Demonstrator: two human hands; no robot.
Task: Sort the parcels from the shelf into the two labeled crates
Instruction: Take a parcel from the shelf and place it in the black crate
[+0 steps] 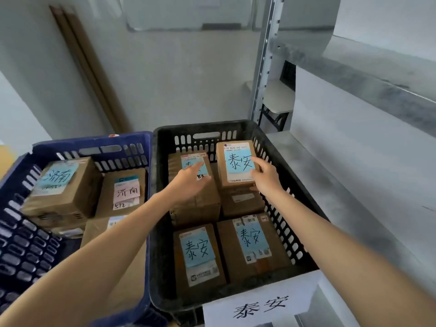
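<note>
A black crate (pixel 280 166) with a white 泰安 label (pixel 262 305) on its front holds several brown parcels with blue 泰安 notes. My right hand (pixel 265 177) grips the right edge of the far right parcel (pixel 236 164), which lies on top of another box. My left hand (pixel 188 182) hovers flat, fingers spread, over the far left parcel (pixel 195 204). Two more parcels, one on the left (pixel 198 253) and one on the right (pixel 252 241), lie at the crate's near end. On the left, a blue crate (pixel 21 244) holds several parcels marked 济南.
A grey metal shelf (pixel 354 173) runs along the right, its upright post (pixel 264 67) behind the black crate. A small stool (pixel 278 100) stands behind the post. Wooden strips (pixel 89 67) lean against the back wall.
</note>
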